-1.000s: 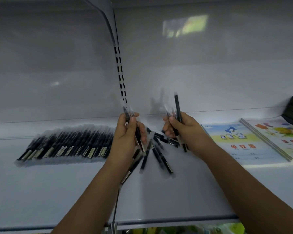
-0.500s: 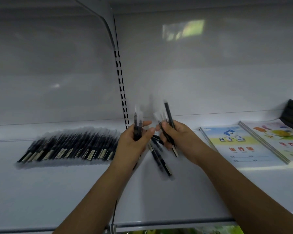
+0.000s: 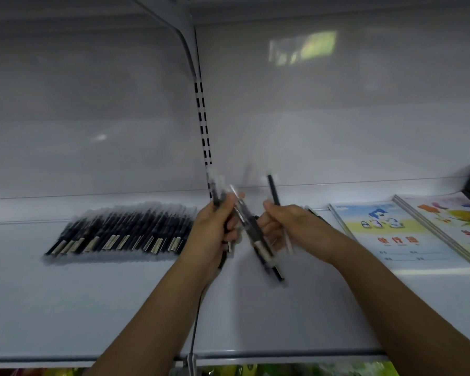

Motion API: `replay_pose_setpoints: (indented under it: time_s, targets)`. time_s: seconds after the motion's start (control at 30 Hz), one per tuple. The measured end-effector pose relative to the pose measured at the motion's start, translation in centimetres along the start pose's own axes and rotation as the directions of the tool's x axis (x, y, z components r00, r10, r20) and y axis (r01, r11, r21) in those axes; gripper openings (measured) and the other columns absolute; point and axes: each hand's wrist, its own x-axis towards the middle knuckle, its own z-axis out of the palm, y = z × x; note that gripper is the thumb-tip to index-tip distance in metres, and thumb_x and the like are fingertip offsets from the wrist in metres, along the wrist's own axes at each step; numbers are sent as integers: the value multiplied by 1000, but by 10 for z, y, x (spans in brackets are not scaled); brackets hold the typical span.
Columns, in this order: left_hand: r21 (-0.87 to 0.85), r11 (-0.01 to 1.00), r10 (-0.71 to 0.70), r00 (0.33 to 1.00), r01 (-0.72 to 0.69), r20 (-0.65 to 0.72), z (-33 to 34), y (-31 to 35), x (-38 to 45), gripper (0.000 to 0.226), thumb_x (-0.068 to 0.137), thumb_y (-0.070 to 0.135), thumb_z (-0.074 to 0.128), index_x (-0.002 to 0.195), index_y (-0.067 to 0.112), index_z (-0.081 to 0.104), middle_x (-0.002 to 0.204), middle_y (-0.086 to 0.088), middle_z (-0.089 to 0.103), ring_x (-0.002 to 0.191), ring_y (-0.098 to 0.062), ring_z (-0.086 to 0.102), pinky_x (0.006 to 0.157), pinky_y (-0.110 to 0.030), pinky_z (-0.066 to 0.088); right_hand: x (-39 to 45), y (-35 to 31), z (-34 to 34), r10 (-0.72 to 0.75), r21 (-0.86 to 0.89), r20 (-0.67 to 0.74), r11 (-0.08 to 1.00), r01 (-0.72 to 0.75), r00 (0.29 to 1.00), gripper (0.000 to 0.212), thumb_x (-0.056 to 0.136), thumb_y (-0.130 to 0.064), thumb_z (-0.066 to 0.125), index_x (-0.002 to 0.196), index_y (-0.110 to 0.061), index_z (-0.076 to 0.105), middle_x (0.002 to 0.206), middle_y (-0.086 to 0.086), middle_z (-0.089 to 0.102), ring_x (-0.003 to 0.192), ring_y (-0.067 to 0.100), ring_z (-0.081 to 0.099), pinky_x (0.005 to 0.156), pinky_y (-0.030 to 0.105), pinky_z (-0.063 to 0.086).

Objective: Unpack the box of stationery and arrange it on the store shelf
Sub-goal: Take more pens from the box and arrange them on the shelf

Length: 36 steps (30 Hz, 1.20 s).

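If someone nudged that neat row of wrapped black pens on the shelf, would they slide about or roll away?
Probably slide: the row of wrapped pens lies flat on the smooth white shelf, and the clear sleeves look slick. Rolling seems less likely, since they lie packed side by side. Each looks thin and light, so a slight nudge could skew the row.

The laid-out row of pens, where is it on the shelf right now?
In the head view, the row of pens lies on the white shelf, left of the left hand and the slotted upright.
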Motion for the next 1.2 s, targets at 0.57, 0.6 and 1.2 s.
replay_pose_setpoints:
  time_s: [0.57,0.6,1.2]
  targets:
    - [-187,982,15,998,-26,-62,-65,32,5,28,93,43,55,94,15,54,60,6,37,41,-3,28,33,-15,25,14,16,5,-101,170,43,981,92,994,46,96,13,43,134,-13,51,130,10,54,100,26,65,87,33,57]
    - [-172,985,6,999,-13,-45,-69,32,3,25,93,40,56,88,16,54,58,6,36,40,-2,28,32,-14,25,13,12,7,-68,192,-21,979,71,997,34,97,7,46,125,-9,58,122,11,59,94,26,67,83,34,59]
    - [-373,917,-121,989,143,82,-81,17,-22,31,102,32,41,85,12,58,55,3,34,36,-5,27,31,-15,16,58,-24,95,31,-845,-334,432,-314,942,40,88,-39,64,64,-15,42,68,-1,45,58,14,47,48,22,33]
